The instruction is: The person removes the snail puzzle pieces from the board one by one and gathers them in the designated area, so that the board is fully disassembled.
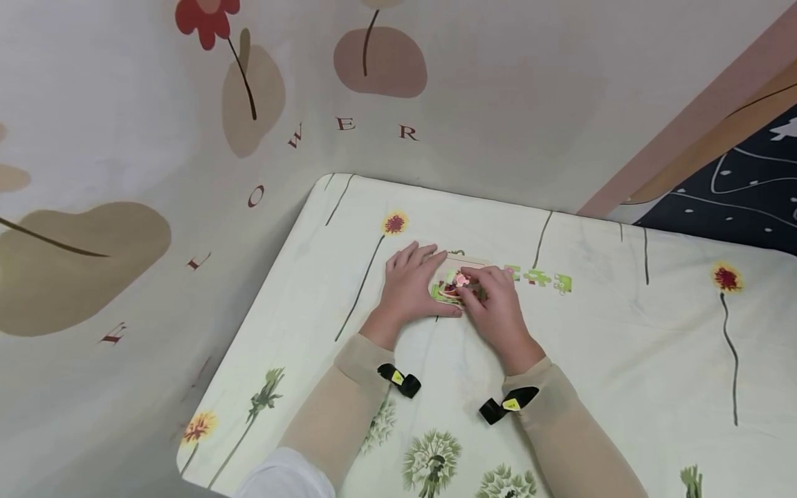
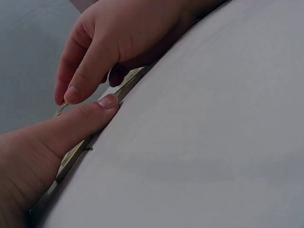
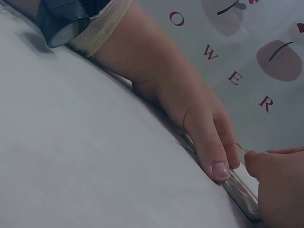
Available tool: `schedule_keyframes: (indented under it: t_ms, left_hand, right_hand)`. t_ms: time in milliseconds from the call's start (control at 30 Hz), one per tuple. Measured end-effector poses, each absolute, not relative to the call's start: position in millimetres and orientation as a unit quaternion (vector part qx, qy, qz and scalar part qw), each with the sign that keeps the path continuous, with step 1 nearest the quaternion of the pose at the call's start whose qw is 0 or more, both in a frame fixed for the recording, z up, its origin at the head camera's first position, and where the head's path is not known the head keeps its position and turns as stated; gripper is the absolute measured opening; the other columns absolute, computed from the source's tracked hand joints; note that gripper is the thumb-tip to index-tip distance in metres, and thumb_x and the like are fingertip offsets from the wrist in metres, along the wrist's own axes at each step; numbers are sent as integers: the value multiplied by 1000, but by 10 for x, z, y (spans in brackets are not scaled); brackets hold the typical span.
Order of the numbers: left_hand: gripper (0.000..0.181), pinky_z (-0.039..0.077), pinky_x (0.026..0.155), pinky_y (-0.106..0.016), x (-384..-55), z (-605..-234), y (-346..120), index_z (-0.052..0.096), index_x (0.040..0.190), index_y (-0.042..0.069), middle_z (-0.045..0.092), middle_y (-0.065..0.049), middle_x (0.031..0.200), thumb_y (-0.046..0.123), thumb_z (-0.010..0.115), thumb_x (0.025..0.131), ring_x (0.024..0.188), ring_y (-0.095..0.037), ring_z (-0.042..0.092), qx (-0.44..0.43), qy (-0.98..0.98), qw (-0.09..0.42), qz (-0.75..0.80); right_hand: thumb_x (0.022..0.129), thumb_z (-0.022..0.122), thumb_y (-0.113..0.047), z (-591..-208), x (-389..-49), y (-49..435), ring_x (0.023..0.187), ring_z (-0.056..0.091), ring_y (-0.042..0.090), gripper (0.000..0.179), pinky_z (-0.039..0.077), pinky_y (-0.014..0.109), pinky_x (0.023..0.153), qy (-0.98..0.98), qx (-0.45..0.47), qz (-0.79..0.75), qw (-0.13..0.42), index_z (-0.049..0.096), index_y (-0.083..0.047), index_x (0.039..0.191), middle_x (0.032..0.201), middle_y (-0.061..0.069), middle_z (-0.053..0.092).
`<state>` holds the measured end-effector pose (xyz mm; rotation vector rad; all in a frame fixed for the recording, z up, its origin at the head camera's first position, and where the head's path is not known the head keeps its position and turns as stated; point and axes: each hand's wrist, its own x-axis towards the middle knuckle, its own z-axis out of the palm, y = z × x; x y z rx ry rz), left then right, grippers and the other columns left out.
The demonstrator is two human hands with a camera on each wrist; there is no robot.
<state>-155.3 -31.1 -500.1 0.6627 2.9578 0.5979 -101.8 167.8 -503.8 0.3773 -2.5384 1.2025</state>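
Note:
A small wooden jigsaw board (image 1: 470,263) with a colourful picture lies on the cloth-covered table. My left hand (image 1: 407,283) spreads around its left side, fingers toward the far edge. The left thumb (image 2: 107,102) rests along the board's near edge. Over the board, my right hand (image 1: 498,304) pinches a small puzzle piece (image 1: 461,279) with pink on it between thumb and fingertips. In the right wrist view the piece (image 3: 242,147) shows only as a thin edge beside the right hand (image 3: 282,190). Much of the board's picture is hidden by both hands.
Right of the board lie loose green puzzle pieces (image 1: 538,278) in a row. The white tablecloth (image 1: 623,360) is printed with flowers. A patterned fabric wall (image 1: 498,138) rises behind the table and along its left side.

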Motion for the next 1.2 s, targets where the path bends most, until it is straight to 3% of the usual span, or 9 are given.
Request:
schedule_keyframes:
  t_ms: [33, 100, 167, 267, 333, 567, 833, 1033, 1200]
  left_hand:
    - [118, 13, 125, -56, -1555, -5004, -313, 46, 164, 26, 35, 1, 170, 81, 86, 67, 160, -30, 15, 215, 957, 25, 193]
    - [119, 14, 125, -56, -1559, -5009, -317, 46, 164, 26, 35, 1, 170, 81, 86, 66, 161, -30, 15, 216, 957, 25, 194]
    - [119, 14, 125, -56, -1562, -5010, -321, 46, 163, 26, 35, 1, 170, 81, 85, 66, 161, -30, 15, 217, 956, 25, 194]
    - [119, 14, 125, -57, -1563, -5007, -321, 46, 164, 26, 34, 1, 170, 82, 85, 66, 161, -30, 15, 218, 956, 28, 194]
    - [119, 14, 125, -57, -1561, -5006, -318, 46, 164, 26, 34, 1, 170, 82, 85, 66, 161, -30, 15, 218, 956, 30, 193]
    - [119, 15, 125, -57, -1566, -5006, -314, 46, 163, 26, 34, 2, 171, 83, 84, 66, 161, -30, 15, 216, 958, 29, 185]
    - [119, 14, 125, -56, -1573, -5012, -314, 45, 164, 26, 33, 2, 171, 82, 85, 66, 160, -30, 15, 212, 958, 33, 188]
    - [118, 14, 125, -56, -1585, -5011, -309, 45, 164, 26, 33, 2, 171, 80, 86, 67, 160, -30, 15, 214, 957, 32, 192]
    - [118, 14, 125, -56, -1581, -5001, -310, 45, 164, 26, 33, 2, 171, 78, 87, 67, 160, -30, 15, 213, 957, 33, 196]
  right_hand:
    - [97, 80, -6, -5036, -1016, 1681, 105, 61, 33, 35, 13, 68, 125, -885, 132, 419, 153, 73, -1, 130, 113, 15, 67]
    - [97, 79, -5, -5039, -1019, 1689, 106, 59, 34, 35, 24, 63, 121, -885, 133, 419, 154, 73, -1, 131, 113, 15, 66]
    - [97, 78, -4, -5040, -1022, 1698, 105, 56, 35, 35, 34, 56, 110, -884, 137, 418, 158, 73, 0, 131, 114, 16, 65]
    - [96, 79, -3, -5058, -1027, 1711, 102, 51, 35, 35, 35, 51, 92, -881, 144, 417, 169, 73, 1, 130, 112, 16, 65]
    - [95, 79, -3, -5064, -1026, 1718, 102, 51, 35, 36, 36, 50, 93, -880, 147, 417, 172, 72, 2, 130, 112, 17, 65]
    - [97, 78, -6, -5057, -1003, 1750, 111, 55, 37, 36, 26, 58, 121, -889, 133, 408, 162, 72, 1, 132, 114, 17, 65]
    - [98, 78, -8, -5043, -953, 1855, 113, 51, 38, 36, 38, 55, 100, -895, 114, 407, 145, 73, -2, 133, 117, 15, 64]
    - [98, 77, -6, -5048, -909, 1966, 132, 47, 42, 37, 33, 61, 111, -898, 89, 408, 136, 72, -3, 134, 121, 16, 64]
    - [97, 78, -4, -5062, -889, 2034, 140, 45, 43, 38, 35, 59, 111, -898, 78, 409, 144, 72, -3, 134, 123, 18, 64]
